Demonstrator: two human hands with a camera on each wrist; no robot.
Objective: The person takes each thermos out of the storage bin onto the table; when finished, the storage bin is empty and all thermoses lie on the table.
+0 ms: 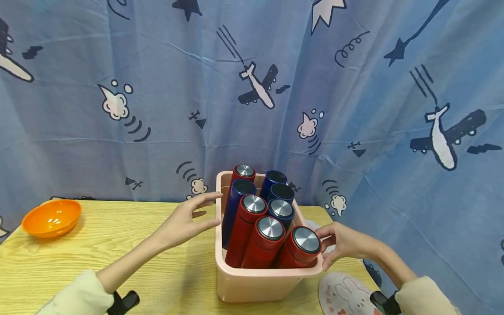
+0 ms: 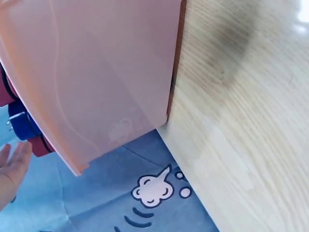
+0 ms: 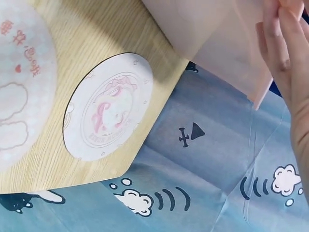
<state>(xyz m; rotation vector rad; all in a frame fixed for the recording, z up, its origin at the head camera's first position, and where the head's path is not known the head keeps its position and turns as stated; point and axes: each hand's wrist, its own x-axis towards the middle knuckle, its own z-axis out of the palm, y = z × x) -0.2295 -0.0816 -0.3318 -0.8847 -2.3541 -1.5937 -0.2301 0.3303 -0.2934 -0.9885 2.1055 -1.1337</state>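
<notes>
A pale pink plastic bin stands on the table, holding several upright vacuum flasks. Red flasks with silver lids fill its near side, including one red flask in the near right corner. Blue flasks, such as the dark-lidded blue flask, stand along the left and at the back. My left hand is at the bin's left rim, its fingers loosely extended and holding nothing. My right hand is at the right rim beside the corner flask, fingers bent slightly, thumb near the bin's outer corner; firm contact is unclear.
An orange bowl sits at the table's far left. Right of the bin lie a round bunny-print mat and a second round mat. A blue patterned curtain hangs behind the wooden table.
</notes>
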